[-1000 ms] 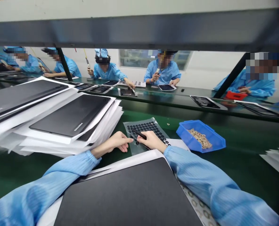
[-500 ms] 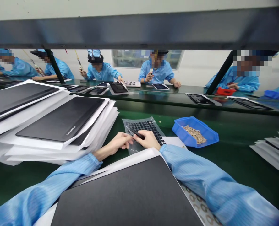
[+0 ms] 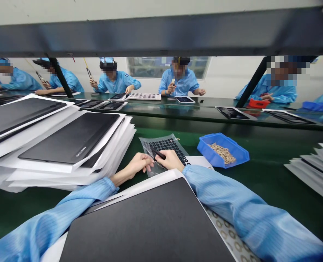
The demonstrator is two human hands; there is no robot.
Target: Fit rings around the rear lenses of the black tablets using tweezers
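My right hand [image 3: 172, 160] is closed around dark tweezers [image 3: 160, 155], over a clear sheet of black ring stickers [image 3: 170, 144]. Close by on the left, my left hand [image 3: 136, 166] has its fingertips pinched together near the tool; anything between them is too small to make out. Below both hands lies a large black tablet cover [image 3: 147, 222] on white paper, nearest to me. A blue bin [image 3: 242, 156] of small tan rings sits right of the sticker sheet.
Black covers interleaved with white paper form stacks [image 3: 68, 140] on the left. More layered sheets [image 3: 311, 165] stand at the right edge. Across the bench, co-workers in blue [image 3: 179, 82] sit behind a raised ledge holding tablet parts [image 3: 234, 112]. A shelf beam [image 3: 161, 36] spans overhead.
My hands stay close together over the sticker sheet, and the tweezers have shifted slightly. Across the bench, a co-worker's hand has moved left with a tablet part. The view has shifted a little.
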